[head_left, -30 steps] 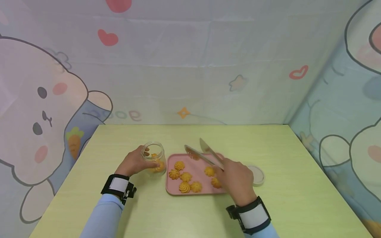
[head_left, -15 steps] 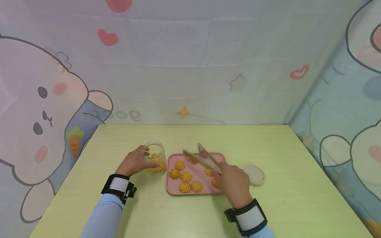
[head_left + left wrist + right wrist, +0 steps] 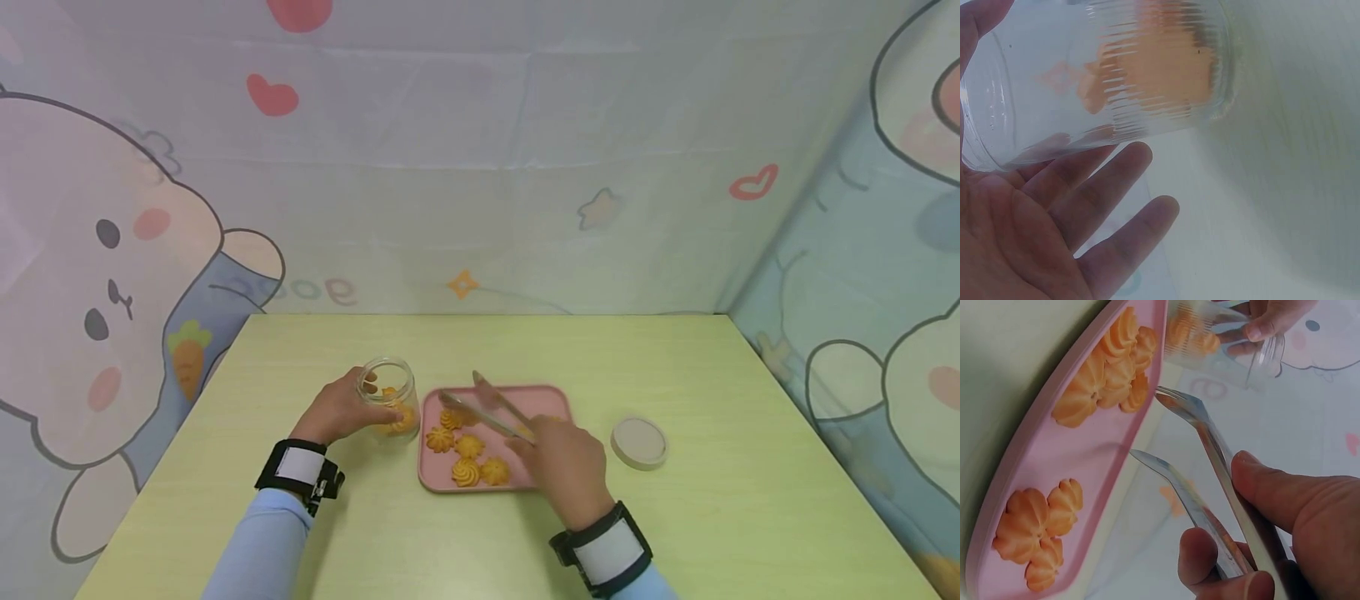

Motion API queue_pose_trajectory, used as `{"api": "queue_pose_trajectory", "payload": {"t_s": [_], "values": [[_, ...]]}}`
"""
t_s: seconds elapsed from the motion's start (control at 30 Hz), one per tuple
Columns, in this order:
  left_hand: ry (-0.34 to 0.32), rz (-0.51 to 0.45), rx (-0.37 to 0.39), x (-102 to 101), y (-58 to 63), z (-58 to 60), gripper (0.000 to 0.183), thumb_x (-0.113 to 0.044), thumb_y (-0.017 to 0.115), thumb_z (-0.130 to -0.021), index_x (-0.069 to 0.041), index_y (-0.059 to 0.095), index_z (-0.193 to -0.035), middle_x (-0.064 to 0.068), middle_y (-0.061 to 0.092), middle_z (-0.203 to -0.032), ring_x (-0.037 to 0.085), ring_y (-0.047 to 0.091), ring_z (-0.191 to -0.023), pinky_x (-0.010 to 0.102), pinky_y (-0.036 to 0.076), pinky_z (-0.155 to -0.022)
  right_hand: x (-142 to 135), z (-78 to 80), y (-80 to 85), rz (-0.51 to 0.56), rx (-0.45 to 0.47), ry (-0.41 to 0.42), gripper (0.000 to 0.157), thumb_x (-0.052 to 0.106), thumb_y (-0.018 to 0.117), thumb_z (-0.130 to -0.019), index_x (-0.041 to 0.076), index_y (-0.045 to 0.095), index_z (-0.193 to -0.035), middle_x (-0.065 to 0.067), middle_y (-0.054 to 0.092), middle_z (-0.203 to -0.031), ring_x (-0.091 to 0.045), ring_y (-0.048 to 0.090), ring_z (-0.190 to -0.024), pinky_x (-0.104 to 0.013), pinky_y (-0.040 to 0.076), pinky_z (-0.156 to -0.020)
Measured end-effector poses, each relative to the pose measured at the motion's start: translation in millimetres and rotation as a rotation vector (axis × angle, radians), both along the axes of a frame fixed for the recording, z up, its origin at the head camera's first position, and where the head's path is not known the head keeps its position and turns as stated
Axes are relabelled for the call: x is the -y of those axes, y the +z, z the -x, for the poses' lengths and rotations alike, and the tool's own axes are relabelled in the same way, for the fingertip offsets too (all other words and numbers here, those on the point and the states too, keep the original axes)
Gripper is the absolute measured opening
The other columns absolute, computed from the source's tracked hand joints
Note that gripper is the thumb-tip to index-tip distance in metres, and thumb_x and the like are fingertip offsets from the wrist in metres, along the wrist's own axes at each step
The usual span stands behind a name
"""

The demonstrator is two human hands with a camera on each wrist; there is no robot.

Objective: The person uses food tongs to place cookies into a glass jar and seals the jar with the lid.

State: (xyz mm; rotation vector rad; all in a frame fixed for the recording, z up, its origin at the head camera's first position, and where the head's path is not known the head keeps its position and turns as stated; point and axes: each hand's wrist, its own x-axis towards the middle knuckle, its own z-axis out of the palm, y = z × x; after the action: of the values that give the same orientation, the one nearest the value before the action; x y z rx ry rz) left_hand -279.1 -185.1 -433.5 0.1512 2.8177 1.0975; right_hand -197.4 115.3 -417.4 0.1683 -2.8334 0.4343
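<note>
The left grip holds a glass jar. The right grip grasps tongs, spread over the tray just ahead.

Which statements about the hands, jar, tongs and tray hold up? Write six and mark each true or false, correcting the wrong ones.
1. The left hand holds the glass jar. True.
2. The right hand grips the tongs. True.
3. The tongs have a cookie between their tips. False: the tips stand apart with nothing between them.
4. The white lid closes the glass jar. False: the white lid lies on the table, apart from the glass jar.
5. The pink tray bears cookies in two groups. True.
6. The glass jar is empty. False: cookies show inside it.
</note>
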Motion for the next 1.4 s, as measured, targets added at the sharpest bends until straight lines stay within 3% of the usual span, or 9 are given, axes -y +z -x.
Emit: {"api": "queue_pose_trajectory", "payload": {"t_s": [0.23,0.7,1.0,1.2,1.4], "values": [[-0.005,0.007,-0.007,1,-1.5,1.9,0.090,-0.051,0.081,-0.064,0.002,0.047,-0.129,0.025,0.060,-0.125,0.035,0.057,-0.106,0.053,0.049,-0.085,8,1.4,0.4,-0.017,0.053,-0.002,0.038,0.043,0.073,-0.078,0.006,0.071,-0.088,-0.002,0.054,-0.051,-0.015,0.045,-0.040,-0.029,0.035,-0.031],[-0.006,0.008,-0.005,2,-4.2,4.0,0.091,-0.052,0.081,-0.064,0.002,0.047,-0.130,0.025,0.061,-0.124,0.035,0.057,-0.106,0.053,0.049,-0.086,16,4.1,-3.4,-0.065,0.084,0.010,0.036,0.042,0.073,-0.079,0.006,0.069,-0.079,0.000,0.052,-0.048,-0.014,0.043,-0.038,-0.026,0.035,-0.030],[-0.015,0.003,-0.007,3,-5.4,4.6,0.091,-0.052,0.081,-0.064,0.001,0.047,-0.130,0.024,0.060,-0.125,0.035,0.057,-0.108,0.052,0.049,-0.086,13,6.0,-9.9,-0.104,0.046,-0.009,0.035,0.042,0.074,-0.078,0.008,0.066,-0.075,0.000,0.049,-0.046,-0.014,0.042,-0.037,-0.027,0.034,-0.029],[-0.021,0.008,-0.019,4,-5.2,3.4,0.090,-0.052,0.080,-0.065,0.002,0.048,-0.129,0.024,0.061,-0.124,0.036,0.057,-0.107,0.052,0.049,-0.086,4,4.1,-14.7,-0.084,0.008,-0.031,0.033,0.042,0.075,-0.076,0.012,0.065,-0.070,0.000,0.051,-0.047,-0.014,0.043,-0.037,-0.030,0.033,-0.029],[-0.011,0.009,-0.001,2,-2.7,2.0,0.088,-0.050,0.080,-0.066,0.002,0.048,-0.130,0.023,0.060,-0.125,0.035,0.057,-0.106,0.051,0.049,-0.086,-6,-0.6,-18.6,-0.034,0.070,-0.045,0.030,0.038,0.073,-0.079,0.011,0.065,-0.070,-0.001,0.054,-0.050,-0.017,0.044,-0.039,-0.031,0.032,-0.031]]}}
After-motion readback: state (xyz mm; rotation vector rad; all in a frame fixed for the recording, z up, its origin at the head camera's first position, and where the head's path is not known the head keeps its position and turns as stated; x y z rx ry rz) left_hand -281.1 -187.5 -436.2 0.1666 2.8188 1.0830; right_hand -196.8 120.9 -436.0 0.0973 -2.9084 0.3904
